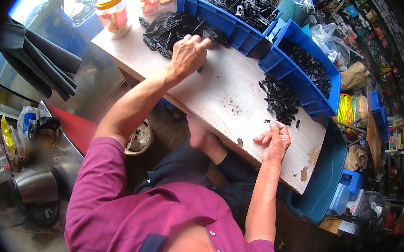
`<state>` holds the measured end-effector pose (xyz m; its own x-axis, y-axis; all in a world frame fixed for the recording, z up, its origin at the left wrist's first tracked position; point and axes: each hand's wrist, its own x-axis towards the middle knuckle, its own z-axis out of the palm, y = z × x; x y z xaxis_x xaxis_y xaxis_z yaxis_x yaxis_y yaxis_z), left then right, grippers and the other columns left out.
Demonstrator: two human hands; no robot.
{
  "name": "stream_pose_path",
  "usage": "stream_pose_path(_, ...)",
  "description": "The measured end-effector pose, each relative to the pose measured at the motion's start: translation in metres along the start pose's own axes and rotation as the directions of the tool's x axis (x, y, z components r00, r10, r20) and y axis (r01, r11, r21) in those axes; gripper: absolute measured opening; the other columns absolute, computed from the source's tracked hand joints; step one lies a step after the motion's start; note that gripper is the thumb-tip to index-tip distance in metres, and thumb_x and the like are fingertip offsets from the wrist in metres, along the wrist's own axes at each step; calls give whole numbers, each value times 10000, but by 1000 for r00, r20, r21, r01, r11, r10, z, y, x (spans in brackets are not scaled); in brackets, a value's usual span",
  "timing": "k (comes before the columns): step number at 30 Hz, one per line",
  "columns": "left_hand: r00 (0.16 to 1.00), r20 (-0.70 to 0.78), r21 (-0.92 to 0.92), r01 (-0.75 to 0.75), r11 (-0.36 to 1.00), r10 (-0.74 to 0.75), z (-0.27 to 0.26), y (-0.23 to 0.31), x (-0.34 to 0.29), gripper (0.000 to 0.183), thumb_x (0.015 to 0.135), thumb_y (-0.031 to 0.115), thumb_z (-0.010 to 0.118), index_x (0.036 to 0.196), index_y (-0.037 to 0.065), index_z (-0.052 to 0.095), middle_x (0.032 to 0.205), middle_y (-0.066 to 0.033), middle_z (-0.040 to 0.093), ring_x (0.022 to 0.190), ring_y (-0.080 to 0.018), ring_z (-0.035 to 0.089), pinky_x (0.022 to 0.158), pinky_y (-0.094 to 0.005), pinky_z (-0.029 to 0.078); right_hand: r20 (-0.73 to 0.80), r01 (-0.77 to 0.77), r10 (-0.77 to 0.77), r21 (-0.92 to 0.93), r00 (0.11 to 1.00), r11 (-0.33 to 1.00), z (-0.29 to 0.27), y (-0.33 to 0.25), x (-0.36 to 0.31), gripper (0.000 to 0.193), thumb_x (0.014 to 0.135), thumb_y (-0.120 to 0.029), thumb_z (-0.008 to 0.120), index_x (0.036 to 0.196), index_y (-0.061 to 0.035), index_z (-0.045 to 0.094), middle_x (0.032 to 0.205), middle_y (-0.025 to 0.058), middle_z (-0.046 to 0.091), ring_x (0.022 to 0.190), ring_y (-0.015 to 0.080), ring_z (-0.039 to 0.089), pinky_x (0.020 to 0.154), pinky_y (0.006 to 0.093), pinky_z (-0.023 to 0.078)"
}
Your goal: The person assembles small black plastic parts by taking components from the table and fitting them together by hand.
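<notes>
At the near right edge of a heap of long black plastic parts (165, 31), my left hand (188, 55) is closed with its fingers curled down. A dark bit shows just under those fingers; whether it is gripped I cannot tell. My right hand (275, 141) hovers over the right part of the table, thumb and forefinger pinched together. Whatever lies in that pinch is too small or hidden to name. Just beyond its fingertips lies a loose pile of small black plastic pieces (281, 100), with a few strays near the hand.
Along the far side of the pale wooden table (210, 90) stand a blue crate (218, 17) of long black parts and another blue crate (277, 65) of small pieces. Jars with orange lids (110, 13) stand at the far left corner. A teal bin (325, 173) adjoins the right end.
</notes>
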<state>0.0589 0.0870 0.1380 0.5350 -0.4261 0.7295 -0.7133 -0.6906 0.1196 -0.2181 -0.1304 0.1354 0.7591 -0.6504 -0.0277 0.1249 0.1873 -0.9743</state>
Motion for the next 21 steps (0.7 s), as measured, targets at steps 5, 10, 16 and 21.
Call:
stream_pose_path(5,998,-14,-283,-60,957,58,-16,66,-22,227,809,48,556,1030,87,597,744,-92,619,684,-287,601,570,-383,498,-17,2,-2,0,1000,1000,1,-3,0,211,867,-208,703,857,-43,572,465,6,455,394,126,485,433,307,495)
stream_pose_path(10,961,260,-287,-18,958,96,-14,85,-35,189,807,110,607,994,81,603,910,-109,621,909,-313,572,803,-419,457,-7,-1,1,-11,1000,1000,-6,3,0,187,879,-205,684,894,-55,575,477,12,470,408,132,500,444,330,515)
stream_pose_path(16,961,273,-253,113,961,-41,-2,81,-34,173,809,136,630,979,109,614,956,-110,621,969,-320,558,836,-428,431,-14,-16,16,40,1000,999,-1,1,-1,185,867,-186,696,888,-48,574,480,9,465,424,130,511,474,343,529)
stream_pose_path(21,999,-54,-412,-26,911,4,-9,92,-27,186,822,102,624,1003,88,583,934,-122,633,954,-325,585,792,-432,446,-38,-26,30,107,999,994,0,-5,-1,181,869,-193,693,901,-54,583,473,13,472,422,138,514,484,365,548)
